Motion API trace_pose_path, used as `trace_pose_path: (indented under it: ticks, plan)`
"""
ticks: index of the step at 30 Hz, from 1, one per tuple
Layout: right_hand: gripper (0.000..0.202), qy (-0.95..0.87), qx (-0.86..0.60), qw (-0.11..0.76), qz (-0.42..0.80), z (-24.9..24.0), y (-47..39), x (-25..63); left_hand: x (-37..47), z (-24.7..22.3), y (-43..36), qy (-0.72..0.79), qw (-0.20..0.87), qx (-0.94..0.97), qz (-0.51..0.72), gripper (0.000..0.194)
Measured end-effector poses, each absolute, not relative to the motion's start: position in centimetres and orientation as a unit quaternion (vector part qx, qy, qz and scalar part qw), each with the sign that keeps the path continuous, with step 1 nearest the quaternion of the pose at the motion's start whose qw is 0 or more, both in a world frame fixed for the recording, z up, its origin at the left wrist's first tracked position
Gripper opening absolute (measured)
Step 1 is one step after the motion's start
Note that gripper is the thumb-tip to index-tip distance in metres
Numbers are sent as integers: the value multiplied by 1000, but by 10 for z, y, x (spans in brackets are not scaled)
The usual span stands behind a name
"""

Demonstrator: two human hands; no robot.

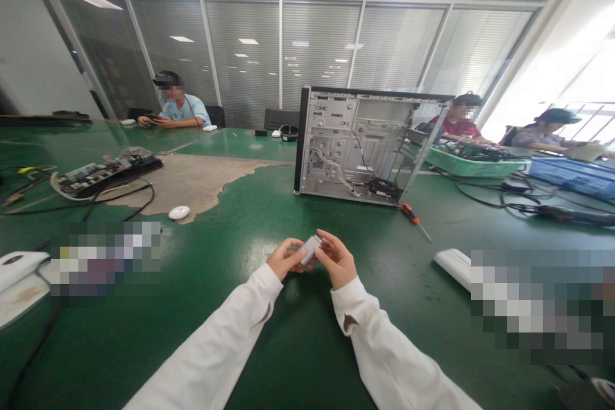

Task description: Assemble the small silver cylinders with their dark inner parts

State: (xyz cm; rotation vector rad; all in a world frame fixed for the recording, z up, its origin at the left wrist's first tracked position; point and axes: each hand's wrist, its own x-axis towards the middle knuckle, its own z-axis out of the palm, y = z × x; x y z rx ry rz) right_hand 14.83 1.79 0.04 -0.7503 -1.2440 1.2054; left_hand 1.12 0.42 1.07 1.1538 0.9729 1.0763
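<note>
Both my hands hold one small silver-grey rectangular block [310, 250] above the green table [269, 346]; its exact kind is too small to make out. My left hand [287, 257] grips its left end, thumb along the near side. On the right, my right hand [336, 258] has its fingers and thumb around the upper right end. Beyond the hands stands an open computer case [353, 147], upright, its bare metal inside facing me with loose cables and a black fan [384, 188] at the bottom. A screwdriver [414, 219] with a red and black handle lies by its right corner.
At left, a circuit-board assembly [106, 173] lies near black cables and a small white round object [179, 212]. At right are a green basket [480, 165], a blue basket [571, 178] and a black-cabled tool [576, 214]. Several people sit around the table's far side.
</note>
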Motion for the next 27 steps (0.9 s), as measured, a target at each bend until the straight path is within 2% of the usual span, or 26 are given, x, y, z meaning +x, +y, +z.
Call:
trace_pose_path:
  ticks: [5, 8, 12, 16, 22, 27]
  plan:
    - [33, -704, -323, 545, 321, 16, 3, 149, 7, 12, 2, 462, 373, 655, 467, 33]
    - [39, -756, -326, 505, 258, 16, 0, 149, 4, 11, 4, 475, 295, 699, 447, 29]
    - [50, -735, -357, 497, 291, 4, 6, 147, 3, 8, 8, 470, 279, 718, 431, 27]
    - [50, -689, -381, 515, 339, -7, 11, 144, 3, 3, 8, 479, 284, 703, 443, 34]
    - [33, -696, -375, 540, 289, -2, 9, 141, 2, 1, 7, 474, 301, 694, 449, 32]
    - [21, -700, -361, 557, 263, 2, 11, 145, 3, 5, 6, 496, 240, 723, 416, 32]
